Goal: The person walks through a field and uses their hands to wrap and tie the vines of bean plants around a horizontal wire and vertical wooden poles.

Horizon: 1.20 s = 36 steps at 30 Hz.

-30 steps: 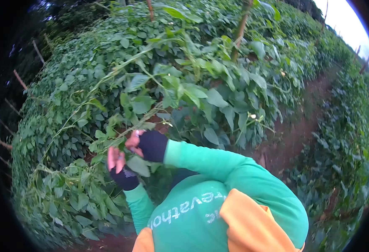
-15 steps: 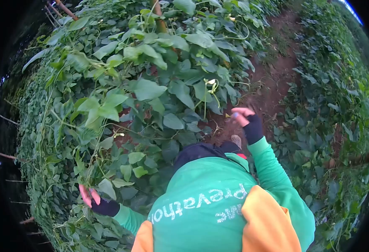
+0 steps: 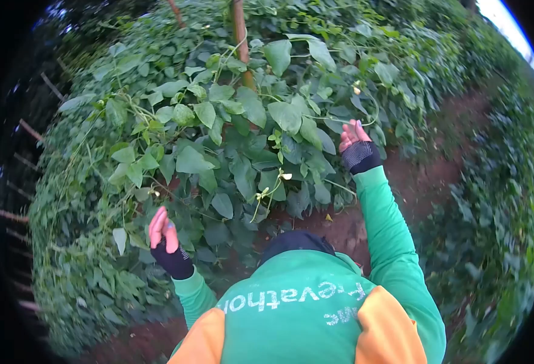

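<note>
My left hand [image 3: 165, 235], in a black fingerless glove, is held up beside the bean-like plants with its fingers stretched and the thumb apart; nothing shows in it. My right hand [image 3: 357, 141], gloved the same way, reaches to the outer side of the leafy growth. Its fingers are slightly bent, with the tips right at a thin curling vine stem [image 3: 369, 123]. Between the hands spreads a mass of broad green leaves [image 3: 236, 173]. From it hang a pale flower [image 3: 287, 176] and slim green pods [image 3: 256, 211]. Another pale blossom [image 3: 357, 90] stands just above my right hand.
A wooden stake [image 3: 240, 36] rises from the foliage ahead. Brown soil [image 3: 437, 176] forms a path on the right, with another leafy row [image 3: 497, 242] beyond it. Several thin sticks [image 3: 31, 130] poke out along the far left.
Both hands have moved forward, up in the view, the left also inward. My right hand has gone from over the soil path to the leaves' edge. The camera view has shifted.
</note>
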### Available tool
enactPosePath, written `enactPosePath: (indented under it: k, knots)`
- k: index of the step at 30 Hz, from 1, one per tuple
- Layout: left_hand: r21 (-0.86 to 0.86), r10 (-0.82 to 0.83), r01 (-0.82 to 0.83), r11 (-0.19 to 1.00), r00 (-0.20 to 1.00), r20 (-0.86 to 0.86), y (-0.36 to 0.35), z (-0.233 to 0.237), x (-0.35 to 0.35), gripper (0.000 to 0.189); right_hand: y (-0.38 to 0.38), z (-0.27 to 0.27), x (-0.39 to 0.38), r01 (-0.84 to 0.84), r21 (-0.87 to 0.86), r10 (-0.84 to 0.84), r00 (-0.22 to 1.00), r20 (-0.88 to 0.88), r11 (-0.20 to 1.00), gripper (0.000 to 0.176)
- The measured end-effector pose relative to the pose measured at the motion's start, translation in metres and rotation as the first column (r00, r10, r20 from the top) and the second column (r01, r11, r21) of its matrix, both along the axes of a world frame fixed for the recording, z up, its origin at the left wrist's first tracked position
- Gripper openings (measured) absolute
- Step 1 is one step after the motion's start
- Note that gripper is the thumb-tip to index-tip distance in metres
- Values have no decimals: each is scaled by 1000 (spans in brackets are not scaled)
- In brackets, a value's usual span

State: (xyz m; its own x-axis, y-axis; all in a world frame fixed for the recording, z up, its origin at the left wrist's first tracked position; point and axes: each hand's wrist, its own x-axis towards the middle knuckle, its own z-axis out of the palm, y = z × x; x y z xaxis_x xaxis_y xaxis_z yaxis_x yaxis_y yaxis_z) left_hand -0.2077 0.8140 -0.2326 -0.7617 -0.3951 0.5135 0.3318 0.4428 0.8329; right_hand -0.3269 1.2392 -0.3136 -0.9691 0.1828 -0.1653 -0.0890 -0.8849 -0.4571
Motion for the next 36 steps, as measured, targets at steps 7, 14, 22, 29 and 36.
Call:
enactPosePath:
  k: [7, 14, 22, 29, 36]
  knots:
    - [57, 130, -129, 990, 991, -16, 55, -6, 46, 28, -32, 93, 15, 193, 663, 57, 940, -336, 723, 18]
    - [123, 174, -178, 976, 984, 37, 55, -18, 70, 28, -21, 119, -43, 286, 670, 91, 879, -469, 685, 22]
    - [-70, 37, -42, 997, 996, -80, 66, 13, 31, 23, -58, 147, -101, 275, 723, 251, 811, -529, 634, 20]
    - [-335, -233, 153, 930, 949, -214, 56, 59, -20, 24, -116, 149, -167, 280, 837, 376, 795, -477, 470, 12]
    - [-449, -427, 300, 842, 879, -213, 20, 70, -72, 24, -87, 133, -234, 213, 802, 134, 931, -340, 559, 27]
